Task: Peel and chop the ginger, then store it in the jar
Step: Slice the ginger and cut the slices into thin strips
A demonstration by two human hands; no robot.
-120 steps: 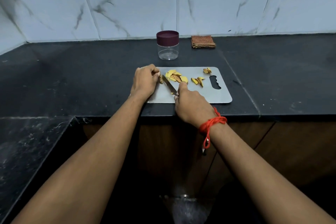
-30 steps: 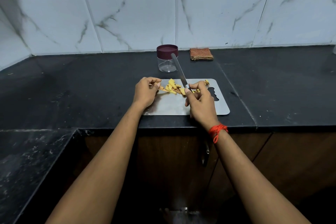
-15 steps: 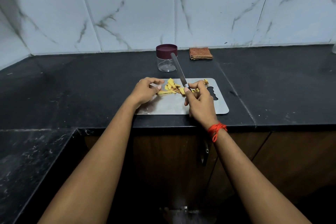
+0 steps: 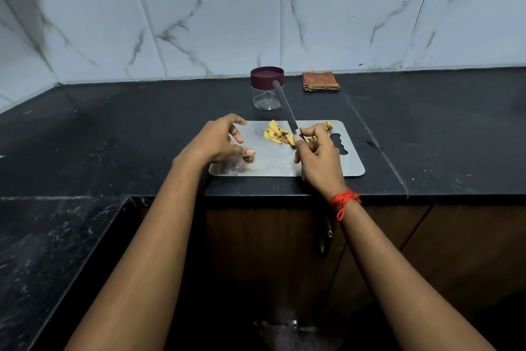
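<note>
head view, angled down, near countertop (image 4: 142,137)

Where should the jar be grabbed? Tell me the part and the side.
Grip the jar round its clear body, below the maroon lid. It stands upright behind the cutting board, so come from the left with the left hand; the right hand holds the knife, whose blade crosses the jar's right side.
</note>
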